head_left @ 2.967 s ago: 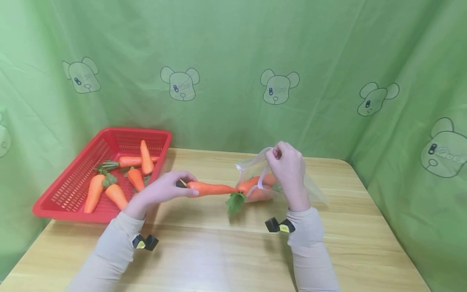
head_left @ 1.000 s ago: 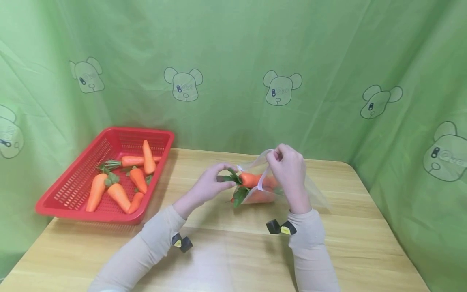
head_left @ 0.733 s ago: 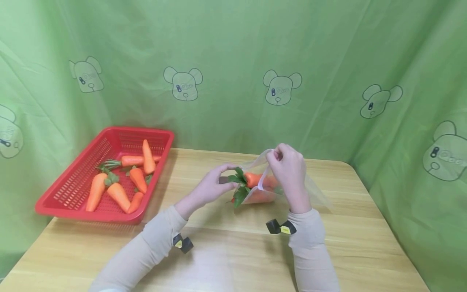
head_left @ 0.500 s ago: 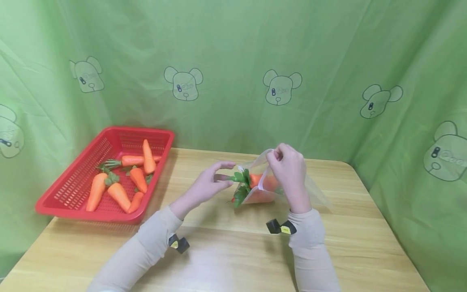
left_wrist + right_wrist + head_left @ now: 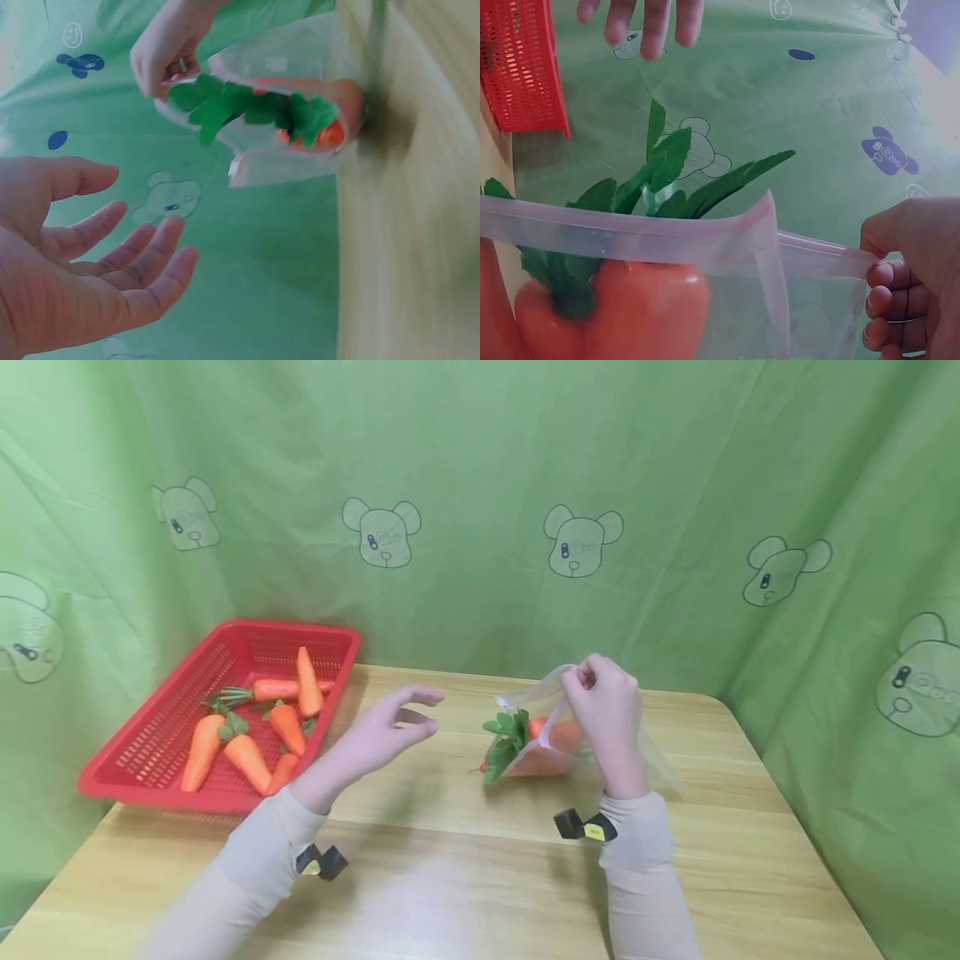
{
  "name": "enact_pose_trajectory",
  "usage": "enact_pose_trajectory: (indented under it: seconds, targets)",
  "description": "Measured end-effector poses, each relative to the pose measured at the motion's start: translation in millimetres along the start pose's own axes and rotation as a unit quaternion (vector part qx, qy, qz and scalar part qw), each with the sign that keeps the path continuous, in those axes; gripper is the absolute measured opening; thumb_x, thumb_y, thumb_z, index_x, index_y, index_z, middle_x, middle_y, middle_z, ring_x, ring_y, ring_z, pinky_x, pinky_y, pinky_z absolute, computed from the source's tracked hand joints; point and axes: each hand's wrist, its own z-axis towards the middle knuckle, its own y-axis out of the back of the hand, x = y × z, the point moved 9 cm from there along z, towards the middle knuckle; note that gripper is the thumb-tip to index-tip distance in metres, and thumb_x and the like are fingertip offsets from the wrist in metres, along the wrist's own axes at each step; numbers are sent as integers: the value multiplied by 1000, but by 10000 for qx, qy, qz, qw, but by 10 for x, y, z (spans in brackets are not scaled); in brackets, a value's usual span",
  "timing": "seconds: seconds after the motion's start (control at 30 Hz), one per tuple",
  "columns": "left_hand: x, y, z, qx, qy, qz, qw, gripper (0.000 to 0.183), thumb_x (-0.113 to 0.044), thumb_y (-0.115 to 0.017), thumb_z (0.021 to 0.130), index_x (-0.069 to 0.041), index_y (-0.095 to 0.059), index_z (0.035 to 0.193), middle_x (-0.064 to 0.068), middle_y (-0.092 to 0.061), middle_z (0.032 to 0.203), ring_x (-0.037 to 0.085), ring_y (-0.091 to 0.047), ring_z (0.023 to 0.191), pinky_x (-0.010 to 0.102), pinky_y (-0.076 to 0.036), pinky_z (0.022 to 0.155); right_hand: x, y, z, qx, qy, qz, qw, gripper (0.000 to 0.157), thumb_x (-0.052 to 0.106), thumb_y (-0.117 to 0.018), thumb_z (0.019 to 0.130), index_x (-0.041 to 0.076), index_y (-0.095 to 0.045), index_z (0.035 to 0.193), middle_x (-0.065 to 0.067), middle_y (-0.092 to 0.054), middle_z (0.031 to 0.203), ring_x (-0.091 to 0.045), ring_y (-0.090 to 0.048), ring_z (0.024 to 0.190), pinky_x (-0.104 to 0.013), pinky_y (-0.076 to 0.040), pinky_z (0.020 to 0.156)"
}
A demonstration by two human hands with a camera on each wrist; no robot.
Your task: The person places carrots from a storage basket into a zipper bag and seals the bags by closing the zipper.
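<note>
the left hand (image 5: 378,737) hangs empty, fingers loosely bent, while the right hand (image 5: 607,717) pinches one side of the clear bag (image 5: 538,763) on the surface (image 5: 450,877), whose carrots (image 5: 536,727), leaves (image 5: 506,727) poking out, could slide free if that lone pinch tips it.

Green curtains (image 5: 480,435) with bear-head outlines (image 5: 386,550) behind and beside a pale wood-grain table (image 5: 495,893).

We see left hand (image 5: 375,735) in mid-air, fingers spread and loosely bent, thumb apart. We mark right hand (image 5: 606,714) raised, fingers curled in, thumb pressed to index in a pinch. Left forearm (image 5: 238,872) slants inward; right forearm (image 5: 643,877) runs nearly straight ahead.
</note>
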Motion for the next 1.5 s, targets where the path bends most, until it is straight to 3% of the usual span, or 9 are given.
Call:
enact_pose_trajectory:
  seconds: [0.3, 0.6, 0.8, 1.0, 1.2, 1.5]
  targets:
    - [-128, 442, -191, -172, -17, 721, 9972, 41, -15, -66, 92, -7, -56, 130, 13, -59, 132, 30, -65, 111, 45, -55, 92, -31, 21, 11, 67, -99, -59, 9999, 16, 9, -56, 82, 6, -53, 66, -11, -57, 64, -26, -49, 59, -30, -36, 55]
    - [-198, 871, -285, -326, 235, 1358, 9899, 36, -18, -63, 93, -8, -57, 127, 12, -63, 124, 28, -61, 113, 46, -52, 95, -20, 43, 8, 32, -112, -82, 9999, 16, 9, -56, 81, 6, -52, 66, -10, -56, 64, -26, -49, 59, -30, -35, 55]
    - [-187, 1123, -278, -463, 293, 1766, 9828, 32, -24, -63, 94, -11, -60, 123, 8, -66, 121, 27, -62, 108, 44, -51, 92, -5, 57, 8, 4, -88, -98, 9999, 16, 10, -56, 80, 7, -51, 65, -10, -55, 63, -27, -47, 58, -30, -34, 55]
    - [-67, 1326, -232, -543, 633, 1676, 9823, 38, -33, -62, 95, -12, -59, 127, 10, -64, 125, 28, -61, 112, 45, -46, 99, 1, 58, 7, 24, -98, -76, 9999, 16, 9, -57, 80, 7, -52, 65, -10, -56, 63, -26, -48, 58, -30, -35, 55]
    - [3, 1496, -140, -793, 717, 1796, 9779, 38, -35, -61, 94, -11, -61, 124, 11, -66, 121, 27, -63, 104, 35, -51, 83, 3, 49, 9, 82, -150, -28, 9998, 17, 10, -58, 81, 7, -52, 66, -10, -56, 64, -26, -48, 58, -30, -35, 55]
    - [120, 1703, -1, -1037, 788, 1841, 9742, 40, -38, -61, 95, -9, -60, 122, 17, -66, 118, 28, -63, 106, 43, -49, 92, 21, 56, 12, 138, -180, -48, 9997, 17, 11, -57, 81, 7, -52, 66, -10, -56, 64, -26, -48, 58, -30, -35, 55]
